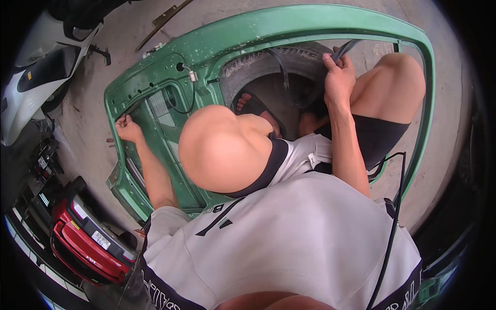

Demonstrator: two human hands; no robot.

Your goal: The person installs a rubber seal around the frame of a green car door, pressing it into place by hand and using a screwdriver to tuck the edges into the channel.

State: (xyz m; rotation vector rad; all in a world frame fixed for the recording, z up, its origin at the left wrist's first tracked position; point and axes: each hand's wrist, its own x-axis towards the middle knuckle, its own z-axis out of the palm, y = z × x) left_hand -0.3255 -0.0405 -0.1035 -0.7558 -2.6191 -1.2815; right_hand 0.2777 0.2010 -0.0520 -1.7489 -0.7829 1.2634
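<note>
Right hand (339, 77) grips a black strip (347, 48) over the green door (248, 29); left hand (128, 130), loosely curled, is at the door's left edge, its hold indeterminable.

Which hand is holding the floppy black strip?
The right hand grips the black strip; the left hand is at the left edge of the green door instead.

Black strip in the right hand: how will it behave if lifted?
The black strip is probably floppy: it sags in a loose loop beside the right hand. It looks slender, so likely light. The loop might snag, since it hangs across the green door frame's opening.
</note>
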